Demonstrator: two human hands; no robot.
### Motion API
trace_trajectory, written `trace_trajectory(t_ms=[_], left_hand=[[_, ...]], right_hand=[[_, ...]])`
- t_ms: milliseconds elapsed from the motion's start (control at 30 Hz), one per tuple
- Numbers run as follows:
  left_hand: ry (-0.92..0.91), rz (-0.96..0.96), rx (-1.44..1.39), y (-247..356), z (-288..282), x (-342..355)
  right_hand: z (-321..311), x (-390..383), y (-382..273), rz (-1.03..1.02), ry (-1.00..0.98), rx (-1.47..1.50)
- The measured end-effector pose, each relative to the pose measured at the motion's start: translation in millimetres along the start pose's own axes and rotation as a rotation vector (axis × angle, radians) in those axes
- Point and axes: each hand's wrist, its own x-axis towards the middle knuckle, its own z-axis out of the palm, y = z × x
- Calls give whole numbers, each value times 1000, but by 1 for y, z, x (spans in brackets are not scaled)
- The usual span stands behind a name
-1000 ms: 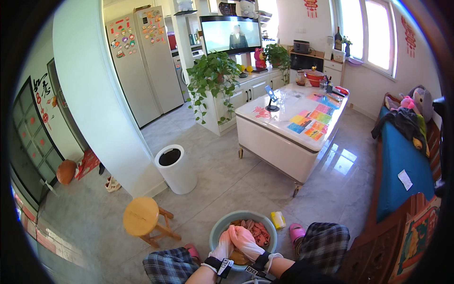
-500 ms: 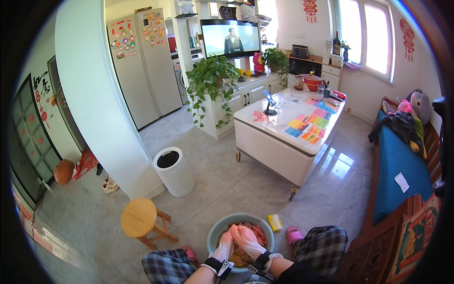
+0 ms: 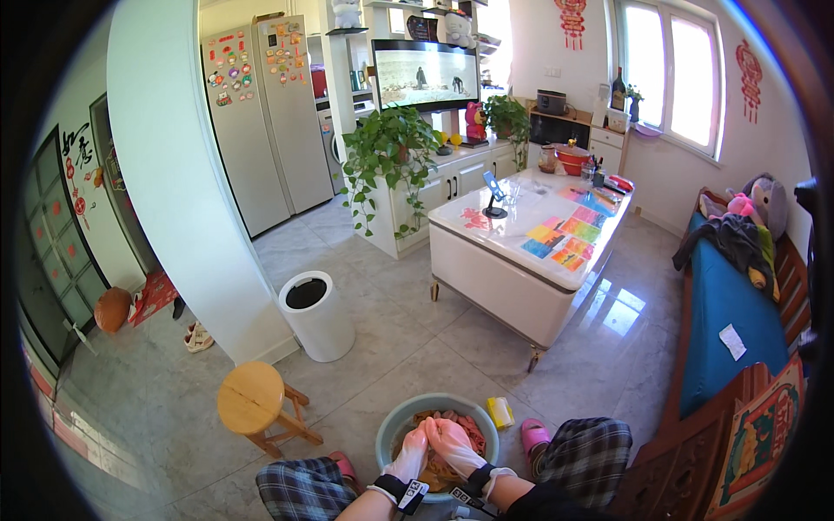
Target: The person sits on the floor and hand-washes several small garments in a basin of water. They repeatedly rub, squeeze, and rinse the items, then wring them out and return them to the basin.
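A pale blue-green basin [image 3: 383,436] stands on the floor between my feet, holding wet-looking cloth: a pinkish-red garment [image 3: 472,429] on the right and a yellow-brown piece [image 3: 436,477] nearer me. Over its middle, my left hand [image 3: 410,455] and my right hand [image 3: 452,445] are pressed together, fingers curled inward. Both wear thin whitish gloves that look pink over the fingers. Whatever lies between them is hidden by the gloves. Dark straps with tags circle both wrists. Beside the basin's far right rim lies a yellow-and-white packet [image 3: 500,412].
A round wooden stool [image 3: 251,398] stands left of my left knee, with a white bin [image 3: 318,327] behind it. Ahead is a white wheeled table [image 3: 504,270]. A bench with a blue cushion [image 3: 721,326] runs along the right. Pink slippers [image 3: 534,434] flank the basin.
The whole view has shifted slightly, and the television picture is different. My hands stay pressed together over the basin, with hardly any visible movement against the cloth.
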Motion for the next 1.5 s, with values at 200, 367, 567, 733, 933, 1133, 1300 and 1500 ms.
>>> trace_trajectory(t_ms=[200,367,567,733,933,1133,1300,1500], left_hand=[[77,-69,-15,-13,-4,4],[-33,50,-35,-14,-5,9],[12,8,44,2,10,-6],[-23,-39,26,5,8,-6],[83,-88,14,9,0,4],[-224,104,-91,35,-1,4],[-69,87,-62,44,-21,17],[132,113,-94,35,-17,19]], right_hand=[[-1,1,8,31,-14,-9],[2,2,12,45,-18,9],[-6,4,14,143,-69,105],[-7,1,0,144,-28,41],[5,6,2,28,-60,59],[-8,29,42,317,-402,672],[-20,31,59,345,-663,846],[-10,39,74,367,-68,841]])
